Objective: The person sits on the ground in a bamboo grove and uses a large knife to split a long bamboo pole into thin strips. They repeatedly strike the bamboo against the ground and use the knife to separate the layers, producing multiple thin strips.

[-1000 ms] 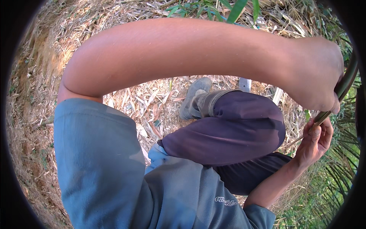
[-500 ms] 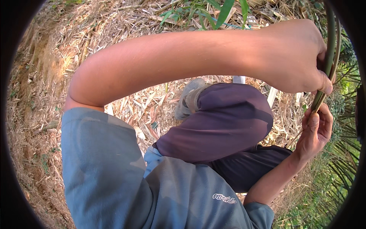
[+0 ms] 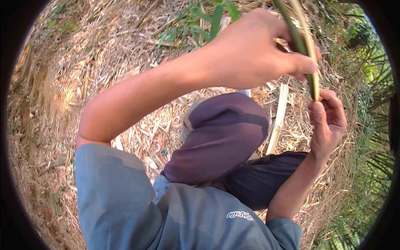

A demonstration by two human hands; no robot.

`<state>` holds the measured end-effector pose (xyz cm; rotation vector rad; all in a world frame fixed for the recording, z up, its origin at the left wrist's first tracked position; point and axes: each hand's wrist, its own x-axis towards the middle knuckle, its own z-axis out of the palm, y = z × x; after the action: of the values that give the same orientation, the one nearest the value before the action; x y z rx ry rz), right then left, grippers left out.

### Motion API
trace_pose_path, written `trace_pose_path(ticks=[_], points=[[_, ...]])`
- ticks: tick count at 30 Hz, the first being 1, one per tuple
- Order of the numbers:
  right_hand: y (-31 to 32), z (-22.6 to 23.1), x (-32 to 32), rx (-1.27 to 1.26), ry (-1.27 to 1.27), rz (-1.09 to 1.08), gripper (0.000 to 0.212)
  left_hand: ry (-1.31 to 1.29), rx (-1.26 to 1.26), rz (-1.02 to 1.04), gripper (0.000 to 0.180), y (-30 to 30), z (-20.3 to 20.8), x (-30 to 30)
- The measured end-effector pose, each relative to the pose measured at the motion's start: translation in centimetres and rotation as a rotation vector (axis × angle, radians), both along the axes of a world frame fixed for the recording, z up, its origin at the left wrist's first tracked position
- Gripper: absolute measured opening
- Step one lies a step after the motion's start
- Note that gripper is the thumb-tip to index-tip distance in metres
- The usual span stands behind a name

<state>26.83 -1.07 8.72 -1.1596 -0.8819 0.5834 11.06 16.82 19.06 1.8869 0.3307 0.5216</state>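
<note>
At your far left, dry litter (image 3: 54,137) covers the ground, and your bent left arm rises from the grey-blue shirt (image 3: 187,221). Your shoe (image 3: 187,125) is mostly hidden behind the knee of your dark trousers (image 3: 221,137), and the whitish thing (image 3: 246,92) just past that knee shows too little to identify. Green leaves (image 3: 216,23) grow above your forearm. Your left hand (image 3: 266,54) grips the long plant strip (image 3: 287,17), thumb pressed against it; the fingers behind are largely covered and slightly blurred, so you can't tell how firmly they close. A pale flat slat (image 3: 277,121) lies on the litter below. The strip stands at the upper right, between your hands, its dark green strand and pale strand (image 3: 305,25) apart at the top and converging downward. That suggests a separation partly made along its length, with the lower part not yet opened, though whether they truly join is hard to make out. Your right hand (image 3: 328,121) pinches the lower part between thumb and forefinger, the other fingers loosely curled. The upper end is cut off by the picture's edge and little shows below the pinch, so you can't judge how much remains. Greenery (image 3: 368,166) fades into the dark rim at far right.
</note>
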Motion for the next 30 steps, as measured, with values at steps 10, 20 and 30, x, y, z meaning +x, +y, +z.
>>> trace_pose_path(ticks=[10, 20, 30], points=[[2.8, -1.4, 0.6, -0.014, 0.06, 0.095, 0.023, 0.131, -0.34, 0.037, 0.03, 1.1, -0.1, -0.4], [6.2, -2.3, 1.4, 0.081, 0.256, 0.179, 0.022, 0.273, -0.238, 0.034, 0.032, 2.9, 2.6, 1.3], [5.3, -3.0, 3.6, -0.208, 0.064, -0.205, 0.021, 0.472, -0.276, 0.366, 0.036, 14.2, -7.3, -6.6]])
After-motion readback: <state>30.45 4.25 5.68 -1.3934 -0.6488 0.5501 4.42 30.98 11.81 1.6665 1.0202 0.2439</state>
